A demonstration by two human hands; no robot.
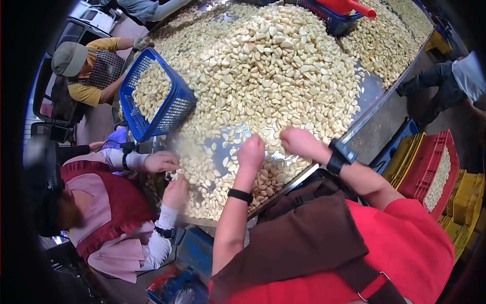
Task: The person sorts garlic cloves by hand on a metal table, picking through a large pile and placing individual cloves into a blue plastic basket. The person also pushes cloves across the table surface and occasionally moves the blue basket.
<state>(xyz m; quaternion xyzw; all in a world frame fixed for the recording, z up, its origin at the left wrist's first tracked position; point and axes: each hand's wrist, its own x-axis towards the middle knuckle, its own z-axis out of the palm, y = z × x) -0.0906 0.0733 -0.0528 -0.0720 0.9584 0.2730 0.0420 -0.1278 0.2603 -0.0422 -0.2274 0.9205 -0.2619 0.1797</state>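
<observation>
Pale, peeled garlic-like cloves (273,66) are heaped on a metal table (368,93). My left hand (251,152) is closed above the near part of the heap, its fingertips turned away from view. Just to its right, my right hand (297,141) is also curled, close over the cloves. Whatever either hand pinches is too small or hidden to make out. Some bare metal shows among the scattered cloves beside my left hand. A dark band is on my left wrist, and a dark device is strapped to my right wrist.
A blue basket (185,99) of cloves stands tilted at the left. A co-worker in a dark red apron (119,202) works close by on the left; another wears a cap (70,59) farther back. Red (422,167) and yellow crates (466,202) are stacked at right, below a walking person (440,83).
</observation>
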